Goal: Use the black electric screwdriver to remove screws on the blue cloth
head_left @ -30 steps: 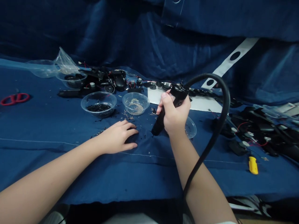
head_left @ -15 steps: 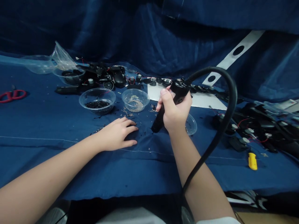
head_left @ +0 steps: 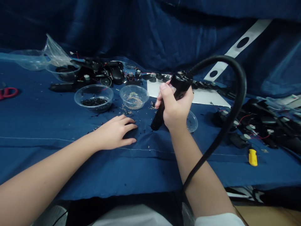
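Our hands are apart: right hand (head_left: 175,108) clamped on a black corded electric screwdriver (head_left: 180,82), left hand (head_left: 115,131) resting open on the blue cloth (head_left: 94,169), just below a clear bowl of tiny screws (head_left: 134,97).

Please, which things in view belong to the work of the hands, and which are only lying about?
Seem part of the work:
- black corded handheld tool in the right hand
- left hand, resting on the blue cloth
- clear bowl of silver pieces
- clear bowl of black pieces

Seem just lying about:
- red-handled scissors
- yellow object
- plastic bag
- black parts with red wires
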`<state>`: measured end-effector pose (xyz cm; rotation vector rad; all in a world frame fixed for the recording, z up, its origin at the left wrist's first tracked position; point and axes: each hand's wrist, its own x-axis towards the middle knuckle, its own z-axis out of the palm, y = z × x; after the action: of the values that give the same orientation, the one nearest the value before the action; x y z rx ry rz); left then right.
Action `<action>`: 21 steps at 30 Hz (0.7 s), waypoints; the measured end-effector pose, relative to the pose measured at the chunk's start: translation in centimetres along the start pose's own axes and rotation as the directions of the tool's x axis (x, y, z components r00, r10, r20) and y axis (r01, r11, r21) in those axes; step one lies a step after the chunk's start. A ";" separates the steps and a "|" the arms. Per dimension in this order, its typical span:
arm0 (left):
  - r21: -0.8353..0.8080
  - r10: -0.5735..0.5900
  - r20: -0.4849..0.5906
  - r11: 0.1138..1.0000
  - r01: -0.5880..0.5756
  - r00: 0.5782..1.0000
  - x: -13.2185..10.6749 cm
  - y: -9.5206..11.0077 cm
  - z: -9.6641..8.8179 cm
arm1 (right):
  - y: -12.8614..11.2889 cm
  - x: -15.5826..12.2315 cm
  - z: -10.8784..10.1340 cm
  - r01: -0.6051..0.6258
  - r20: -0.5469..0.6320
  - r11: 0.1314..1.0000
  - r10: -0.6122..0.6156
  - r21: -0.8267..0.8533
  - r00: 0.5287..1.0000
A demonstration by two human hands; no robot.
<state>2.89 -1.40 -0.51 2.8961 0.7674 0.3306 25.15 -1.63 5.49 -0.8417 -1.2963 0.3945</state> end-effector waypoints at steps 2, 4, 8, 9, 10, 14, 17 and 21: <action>0.001 -0.001 0.002 1.000 0.001 1.000 0.0 0.0 0.0 | 0.0 0.0 0.0 -0.002 0.001 1.000 0.002 -0.003 1.000; 0.004 -0.002 0.005 1.000 0.002 1.000 0.0 0.0 0.0 | -0.1 0.0 0.0 -0.001 -0.004 1.000 0.001 -0.009 1.000; 0.003 -0.001 0.011 1.000 0.001 1.000 0.0 0.1 0.0 | -0.4 -0.1 0.1 -0.004 -0.022 1.000 0.004 -0.008 1.000; -0.001 -0.001 0.009 1.000 0.001 1.000 0.0 0.1 0.0 | -0.6 -0.1 0.0 -0.011 -0.025 1.000 0.011 -0.001 1.000; -0.006 -0.002 0.005 1.000 0.002 1.000 0.0 0.0 0.0 | -0.6 -0.2 0.0 -0.021 -0.029 1.000 0.021 0.008 0.999; -0.029 -0.008 -0.007 1.000 0.008 1.000 -0.1 0.0 0.1 | -0.9 -0.3 -0.4 -0.071 -0.073 0.996 0.075 0.058 0.995; -0.031 -0.022 0.000 0.999 0.022 1.000 -0.2 0.1 0.0 | -1.3 -0.2 -0.9 -0.062 -0.122 0.995 0.072 0.084 0.990; -0.067 -0.020 -0.012 0.998 0.019 1.000 0.0 0.8 -0.1 | -1.9 -0.3 -1.5 0.017 -0.215 0.997 -0.001 0.075 0.977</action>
<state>3.23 -2.15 -0.27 2.8253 0.7705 0.3650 26.10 -3.50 6.64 -0.7907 -1.0775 0.3340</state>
